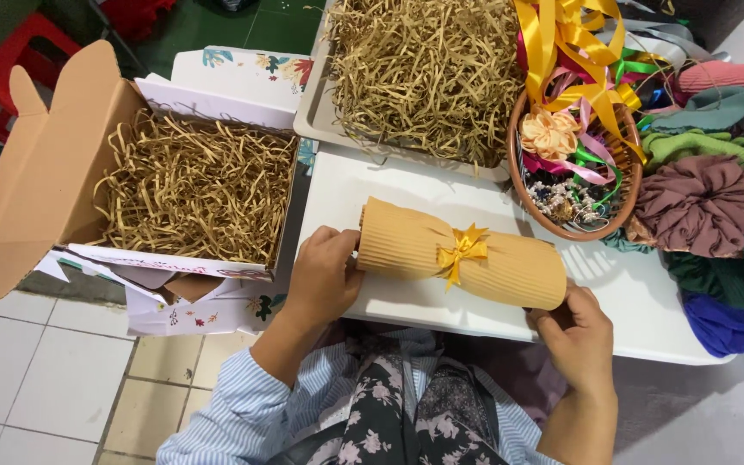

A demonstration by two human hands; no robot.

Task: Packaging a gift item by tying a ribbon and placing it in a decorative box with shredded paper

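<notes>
A roll of tan corrugated paper (406,245), tied round its middle with a yellow ribbon bow (463,248), lies across the white table (475,314) in front of me. My left hand (322,274) grips the roll's left end. My right hand (572,331) holds its right end from below. To the left an open cardboard box (40,172) with a floral white outside holds shredded tan paper (195,189).
A tray (312,112) heaped with shredded paper sits at the back of the table. A wicker basket (630,185) of ribbons and beads stands to its right. Folded coloured cloths (708,202) are piled at the right edge. Red stools (10,60) stand on the floor far left.
</notes>
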